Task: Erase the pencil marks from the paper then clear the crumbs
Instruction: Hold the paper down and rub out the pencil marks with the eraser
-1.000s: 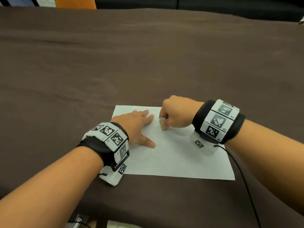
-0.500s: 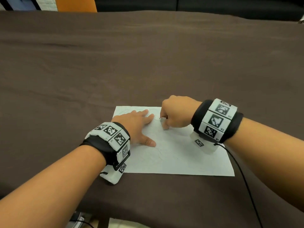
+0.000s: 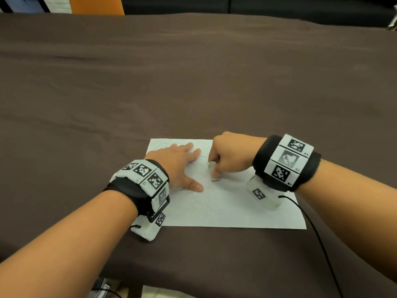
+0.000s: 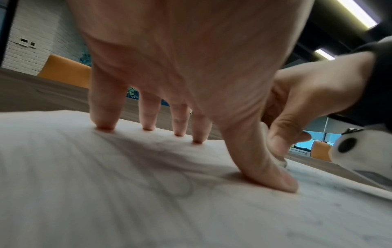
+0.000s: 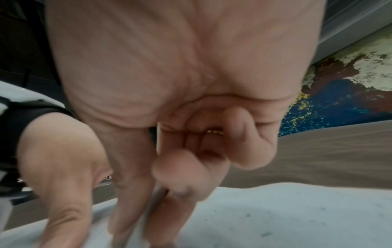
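A white sheet of paper [image 3: 232,211] with faint pencil loops [image 4: 180,186] lies on the brown tablecloth near the front edge. My left hand [image 3: 180,166] lies flat on the paper's left part, fingers [image 4: 104,117] spread and pressing it down. My right hand [image 3: 227,160] pinches a small white eraser [image 3: 213,172] and holds it against the paper just right of the left thumb [image 4: 265,171]. In the right wrist view the right hand [image 5: 161,193] is blurred and the eraser is mostly hidden by the fingers. Small dark crumbs [image 5: 265,234] dot the paper.
The brown tablecloth [image 3: 193,82] stretches far beyond the paper on all sides. An orange chair back [image 3: 96,5] stands past the far edge. A black cable [image 3: 318,237] runs from the right wrist toward the table's front edge.
My right hand with the eraser has slid a little toward me and down the paper. The left hand stays pressed on the sheet.
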`<state>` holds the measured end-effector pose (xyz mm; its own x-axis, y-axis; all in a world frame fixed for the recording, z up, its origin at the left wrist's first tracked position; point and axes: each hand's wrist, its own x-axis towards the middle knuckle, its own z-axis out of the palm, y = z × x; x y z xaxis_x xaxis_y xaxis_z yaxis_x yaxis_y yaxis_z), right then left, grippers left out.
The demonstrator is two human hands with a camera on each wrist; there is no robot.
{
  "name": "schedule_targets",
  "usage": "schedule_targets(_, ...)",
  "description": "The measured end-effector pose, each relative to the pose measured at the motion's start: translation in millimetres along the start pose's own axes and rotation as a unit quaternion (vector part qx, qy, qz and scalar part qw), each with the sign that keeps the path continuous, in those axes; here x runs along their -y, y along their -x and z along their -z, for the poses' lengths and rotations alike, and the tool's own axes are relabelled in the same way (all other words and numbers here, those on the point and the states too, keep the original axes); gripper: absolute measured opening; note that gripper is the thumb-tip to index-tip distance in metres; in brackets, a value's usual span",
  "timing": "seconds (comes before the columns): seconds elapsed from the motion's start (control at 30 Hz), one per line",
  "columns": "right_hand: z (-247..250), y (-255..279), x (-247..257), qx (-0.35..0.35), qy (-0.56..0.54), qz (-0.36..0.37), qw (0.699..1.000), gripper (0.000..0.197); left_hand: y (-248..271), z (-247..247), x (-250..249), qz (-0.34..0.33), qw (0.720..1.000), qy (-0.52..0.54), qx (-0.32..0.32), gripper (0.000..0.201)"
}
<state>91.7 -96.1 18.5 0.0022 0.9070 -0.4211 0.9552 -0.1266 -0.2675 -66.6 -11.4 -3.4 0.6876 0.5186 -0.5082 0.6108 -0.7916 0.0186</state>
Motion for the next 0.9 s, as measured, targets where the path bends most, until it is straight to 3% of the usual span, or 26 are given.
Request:
schedule_targets(0.13, -12, 11, 11, -0.005, 0.024, 0.024, 0.999, 0.019, -1, -1, 1, -0.002, 1.0, 0.002, -0.001, 0.108)
schedule_targets(0.33, -27, 32, 24, 0.067, 0.013, 0.091, 0.993, 0.019, -2, -1, 1, -0.004, 1.0, 0.002, -0.004, 0.109)
schedule_targets(0.6, -2, 5, 9, 0.005, 0.026, 0.01, 1.0, 0.018, -2, -1, 2, -0.006, 1.0, 0.001, -0.002, 0.109)
schedule_targets(0.9, -30, 42, 34, 0.094, 0.012, 0.112, 0.989, 0.02, -3, -2, 1, -0.007, 1.0, 0.0, -0.007, 0.107)
